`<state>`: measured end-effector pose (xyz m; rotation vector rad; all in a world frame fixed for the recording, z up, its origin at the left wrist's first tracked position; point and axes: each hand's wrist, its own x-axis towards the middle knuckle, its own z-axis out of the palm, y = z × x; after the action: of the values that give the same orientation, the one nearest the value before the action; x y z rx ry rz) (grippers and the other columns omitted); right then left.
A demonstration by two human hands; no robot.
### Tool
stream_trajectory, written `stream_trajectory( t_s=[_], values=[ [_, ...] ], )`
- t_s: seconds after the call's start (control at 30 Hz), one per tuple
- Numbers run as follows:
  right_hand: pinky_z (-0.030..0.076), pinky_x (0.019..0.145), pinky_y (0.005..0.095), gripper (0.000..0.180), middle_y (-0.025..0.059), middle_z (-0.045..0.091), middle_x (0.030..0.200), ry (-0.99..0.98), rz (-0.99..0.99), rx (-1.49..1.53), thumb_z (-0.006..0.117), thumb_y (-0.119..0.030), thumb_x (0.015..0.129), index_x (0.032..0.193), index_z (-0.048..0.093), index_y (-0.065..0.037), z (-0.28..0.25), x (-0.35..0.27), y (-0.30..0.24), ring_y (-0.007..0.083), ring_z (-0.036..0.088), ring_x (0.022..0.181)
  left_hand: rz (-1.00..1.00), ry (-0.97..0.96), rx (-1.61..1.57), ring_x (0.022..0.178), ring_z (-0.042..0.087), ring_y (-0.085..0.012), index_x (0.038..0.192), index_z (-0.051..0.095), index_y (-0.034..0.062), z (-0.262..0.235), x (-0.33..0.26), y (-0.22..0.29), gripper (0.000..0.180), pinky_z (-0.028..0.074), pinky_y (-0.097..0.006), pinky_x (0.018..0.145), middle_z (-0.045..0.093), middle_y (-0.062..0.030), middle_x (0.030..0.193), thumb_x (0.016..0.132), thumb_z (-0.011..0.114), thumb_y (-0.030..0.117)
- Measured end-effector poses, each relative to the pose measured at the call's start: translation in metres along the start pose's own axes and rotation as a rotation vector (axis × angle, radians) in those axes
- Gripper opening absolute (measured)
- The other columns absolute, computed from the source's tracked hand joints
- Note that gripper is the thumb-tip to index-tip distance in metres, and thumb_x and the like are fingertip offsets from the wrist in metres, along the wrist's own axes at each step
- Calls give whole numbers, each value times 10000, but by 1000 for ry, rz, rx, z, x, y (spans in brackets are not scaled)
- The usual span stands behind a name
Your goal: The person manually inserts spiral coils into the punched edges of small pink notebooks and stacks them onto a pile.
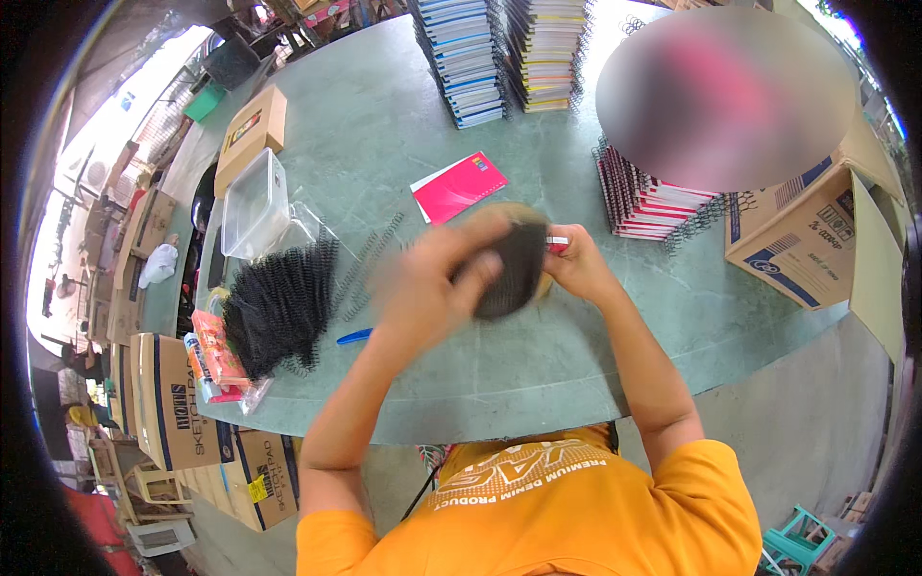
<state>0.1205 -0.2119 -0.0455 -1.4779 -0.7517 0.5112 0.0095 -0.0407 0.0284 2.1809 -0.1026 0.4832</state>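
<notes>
Both hands meet above the green table: the blurred left hand and right hand are curled around one black spiral coil, with one pile of coils left, two tall notebook stacks beyond.

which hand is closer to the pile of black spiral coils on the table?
Left. The left hand is over the table just right of the black coil pile, blurred in motion. The right hand is farther right, beyond the dark item both hands hold.
</notes>
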Motion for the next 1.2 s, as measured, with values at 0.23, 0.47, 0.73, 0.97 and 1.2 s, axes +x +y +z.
stream_trajectory(
  t_s=[0.23, 0.47, 0.73, 0.97, 1.2],
  values=[
    [459, 884, 317, 261, 125, 637, 1079, -44, -166, 222, 623, -152, 842, 1039, 637, 18, 0, 2, -8, 191, 591, 1005, -17, -296, 283, 958, 576, -307, 1125, 581, 72, 14, -45, -6, 375, 461, -377, 806, 581, -153, 1080, 791, 664, 220],
    [476, 820, 266, 263, 112, 630, 1057, 27, -97, 288, 572, -21, 853, 1114, 594, -3, 2, -3, -20, 118, 575, 976, 382, 54, 703, 908, 545, -267, 1125, 564, 66, 17, 8, 3, 351, 415, -399, 791, 570, -96, 1048, 817, 609, 230],
    [480, 707, 226, 165, 4, 657, 826, -7, 42, 83, 578, -77, 863, 975, 641, 26, -1, 1, 0, 53, 580, 789, 255, -227, 363, 940, 536, -321, 1045, 560, 47, 45, 33, -11, 273, 403, -405, 820, 586, -133, 997, 800, 593, 162],
    [426, 586, 236, 113, -12, 564, 682, 57, 57, -136, 578, -82, 821, 791, 593, 26, -8, -1, 22, 26, 461, 675, 349, -205, 291, 925, 535, -323, 933, 573, 27, 55, 36, -6, 176, 427, -385, 787, 586, -144, 972, 766, 587, 81],
    [425, 582, 259, 75, -11, 555, 677, 118, -84, -47, 540, -46, 818, 799, 581, 15, 6, -3, 26, 40, 454, 673, 191, -192, 395, 912, 540, -310, 925, 586, 66, 54, 34, 3, 177, 434, -374, 755, 586, -120, 918, 748, 590, 58]
  ],
)
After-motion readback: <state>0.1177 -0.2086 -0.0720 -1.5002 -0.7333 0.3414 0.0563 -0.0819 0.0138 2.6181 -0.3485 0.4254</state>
